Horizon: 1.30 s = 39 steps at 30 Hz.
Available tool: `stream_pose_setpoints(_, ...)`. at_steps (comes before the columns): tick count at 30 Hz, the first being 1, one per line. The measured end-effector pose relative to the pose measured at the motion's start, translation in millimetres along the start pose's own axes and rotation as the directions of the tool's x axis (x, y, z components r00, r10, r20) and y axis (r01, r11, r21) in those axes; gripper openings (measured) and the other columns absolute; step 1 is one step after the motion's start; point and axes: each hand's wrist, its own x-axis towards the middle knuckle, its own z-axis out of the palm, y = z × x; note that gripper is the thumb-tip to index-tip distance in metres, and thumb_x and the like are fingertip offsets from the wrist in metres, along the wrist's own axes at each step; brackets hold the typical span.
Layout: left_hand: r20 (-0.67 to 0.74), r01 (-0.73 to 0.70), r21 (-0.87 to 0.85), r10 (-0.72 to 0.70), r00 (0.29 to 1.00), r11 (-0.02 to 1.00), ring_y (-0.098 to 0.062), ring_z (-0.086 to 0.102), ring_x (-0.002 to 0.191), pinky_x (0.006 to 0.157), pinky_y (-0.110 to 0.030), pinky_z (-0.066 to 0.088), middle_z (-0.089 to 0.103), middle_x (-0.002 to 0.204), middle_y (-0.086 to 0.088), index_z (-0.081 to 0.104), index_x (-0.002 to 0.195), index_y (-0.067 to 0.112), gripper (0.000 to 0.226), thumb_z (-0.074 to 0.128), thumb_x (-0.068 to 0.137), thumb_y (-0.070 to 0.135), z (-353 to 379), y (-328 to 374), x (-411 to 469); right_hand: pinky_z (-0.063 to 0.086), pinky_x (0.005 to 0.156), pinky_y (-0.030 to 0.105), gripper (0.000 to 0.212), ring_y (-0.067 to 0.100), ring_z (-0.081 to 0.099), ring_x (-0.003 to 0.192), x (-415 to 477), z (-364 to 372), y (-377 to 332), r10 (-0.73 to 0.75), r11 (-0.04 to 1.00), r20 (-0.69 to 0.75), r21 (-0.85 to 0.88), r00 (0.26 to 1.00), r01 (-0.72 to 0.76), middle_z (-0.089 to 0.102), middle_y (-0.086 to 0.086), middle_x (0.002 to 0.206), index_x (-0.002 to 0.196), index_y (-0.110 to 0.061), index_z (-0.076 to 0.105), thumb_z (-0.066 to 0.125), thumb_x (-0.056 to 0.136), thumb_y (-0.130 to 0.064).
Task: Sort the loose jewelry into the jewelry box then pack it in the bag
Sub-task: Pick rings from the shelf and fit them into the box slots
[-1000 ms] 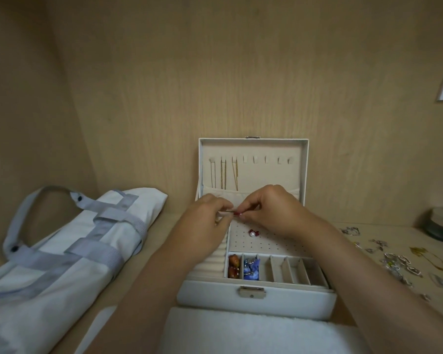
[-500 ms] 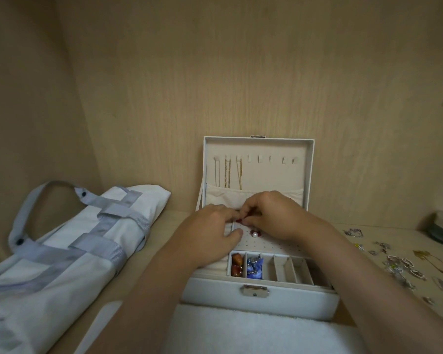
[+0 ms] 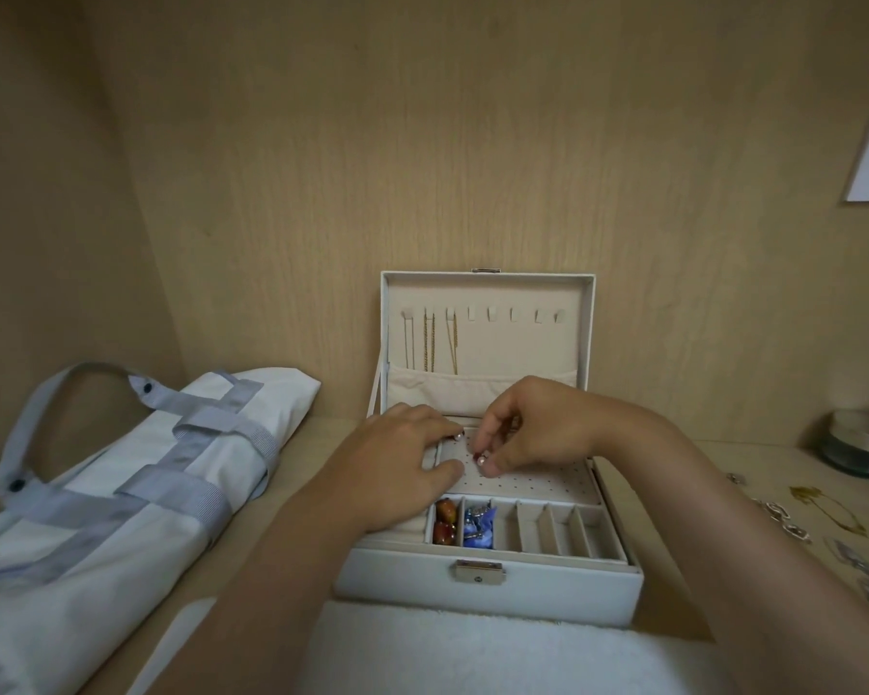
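A white jewelry box [image 3: 548,589] stands open in front of me, its lid upright with gold chains [image 3: 430,343] hanging on hooks. My right hand [image 3: 538,428] pinches a small pearl earring [image 3: 481,460] over the perforated earring panel [image 3: 533,481]. My left hand [image 3: 397,459] rests flat on the box's left side, fingers at the panel's edge, where a second small stud [image 3: 457,435] shows by its fingertips. Brown beads [image 3: 445,521] and blue jewelry [image 3: 478,526] lie in the front slots. The white and grey bag [image 3: 121,494] lies at the left.
Loose jewelry [image 3: 783,524] is scattered on the wooden shelf at the right, with a gold piece [image 3: 823,504] among it. A round grey jar [image 3: 861,448] stands at the far right. A white towel [image 3: 472,649] lies in front of the box. Wooden walls close the back and left.
Both hands have come down from in front of the lid pocket to the earring panel. The left hand has let go and lies flat on the box.
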Motion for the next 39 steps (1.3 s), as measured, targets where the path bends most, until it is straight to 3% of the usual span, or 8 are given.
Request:
stream_pose_setpoints(5, -0.138, -0.028, -0.077, 0.017, 0.99, 0.997, -0.006, 0.048, 0.117, 0.1, -0.033, 0.043, 0.059, 0.125, 0.015, 0.06, 0.131, 0.032, 0.04, 0.06, 0.091, 0.035, -0.7, 0.5, -1.1, 0.052, 0.088, 0.026, 0.015, 0.004, 0.066, 0.087, 2.4, 2.5, 3.3, -0.028, 0.999, -0.01, 0.038, 1.0, 0.028, 0.076, -0.009, 0.092, 0.091, -0.029, 0.08, 0.086, 0.078, -0.025)
stream_pose_setpoints(12, -0.268, -0.02, -0.338, -0.076, 0.961, 0.941, 0.005, 0.059, 0.093, 0.08, -0.019, 0.048, 0.066, 0.09, 0.024, 0.067, 0.095, 0.038, 0.017, 0.075, 0.084, 0.028, -4.8, 9.8, -2.1, 0.049, 0.064, 0.027, 0.015, 0.012, 0.057, 0.066, -3.6, 0.9, 1.3, -0.106, 0.925, -0.122, 0.351, 0.987, 0.143, 0.076, 0.009, 0.092, 0.103, -0.016, 0.079, 0.075, 0.088, -0.016)
stream_pose_setpoints(16, -0.282, -0.001, -0.534, -0.177, 0.943, 0.846, 0.004, 0.063, 0.083, 0.07, -0.01, 0.044, 0.069, 0.084, 0.02, 0.07, 0.09, 0.034, 0.019, 0.077, 0.082, 0.018, -6.0, 13.0, -1.2, 0.041, 0.056, 0.026, 0.019, 0.014, 0.054, 0.058, -3.3, 0.2, -0.2, -0.098, 0.856, -0.171, 0.488, 0.98, 0.171, 0.073, 0.02, 0.095, 0.107, -0.013, 0.075, 0.073, 0.089, -0.009)
stream_pose_setpoints(24, -0.245, 0.02, -0.801, -0.359, 0.901, 0.598, -0.003, 0.065, 0.07, 0.065, -0.018, 0.051, 0.074, 0.079, 0.006, 0.069, 0.092, 0.022, 0.013, 0.073, 0.087, 0.012, -11.8, 19.1, 0.8, 0.035, 0.042, 0.019, 0.019, 0.015, 0.057, 0.049, -0.5, 4.1, -9.4, -0.151, 0.792, -0.283, 0.538, 0.947, 0.287, 0.075, 0.004, 0.082, 0.102, -0.014, 0.071, 0.073, 0.088, -0.003)
stream_pose_setpoints(27, -0.186, 0.058, -0.874, -0.443, 0.877, 0.482, -0.013, 0.061, 0.066, 0.064, -0.031, 0.052, 0.074, 0.08, -0.001, 0.069, 0.095, 0.018, 0.008, 0.071, 0.089, 0.015, -14.2, 22.1, 0.6, 0.036, 0.042, 0.02, 0.023, 0.015, 0.059, 0.049, -0.3, 5.1, -12.6, -0.167, 0.792, -0.32, 0.52, 0.933, 0.32, 0.076, 0.005, 0.087, 0.105, -0.019, 0.073, 0.072, 0.088, -0.002)
stream_pose_setpoints(32, -0.133, 0.116, -0.889, -0.494, 0.859, 0.442, -0.01, 0.06, 0.068, 0.064, -0.026, 0.052, 0.074, 0.083, -0.004, 0.073, 0.097, 0.022, 0.009, 0.068, 0.091, 0.018, -16.8, 22.3, 0.7, 0.05, 0.053, 0.022, 0.019, 0.017, 0.06, 0.054, 0.2, 6.4, -17.4, -0.232, 0.847, -0.39, 0.369, 0.891, 0.382, 0.075, 0.006, 0.085, 0.1, -0.013, 0.078, 0.075, 0.085, -0.002)
stream_pose_setpoints(35, -0.122, 0.137, -0.877, -0.488, 0.864, 0.461, -0.007, 0.061, 0.07, 0.067, -0.026, 0.054, 0.075, 0.084, -0.001, 0.075, 0.097, 0.026, 0.012, 0.067, 0.092, 0.021, -15.0, 19.6, 0.9, 0.054, 0.064, 0.024, 0.016, 0.022, 0.064, 0.063, 0.9, 6.7, -17.1, -0.269, 0.902, -0.432, 0.201, 0.861, 0.382, 0.076, -0.008, 0.086, 0.096, -0.019, 0.08, 0.081, 0.081, -0.013)
stream_pose_setpoints(39, -0.192, 0.127, -0.779, -0.427, 0.883, 0.614, -0.001, 0.065, 0.081, 0.074, -0.021, 0.052, 0.074, 0.089, 0.01, 0.075, 0.1, 0.029, 0.012, 0.068, 0.091, 0.024, -8.6, 14.0, 4.0, 0.044, 0.06, 0.011, 0.01, -0.004, 0.06, 0.061, 1.5, 6.7, -12.9, -0.285, 0.953, -0.427, -0.029, 0.858, 0.303, 0.073, -0.017, 0.079, 0.091, -0.028, 0.082, 0.082, 0.082, -0.024)
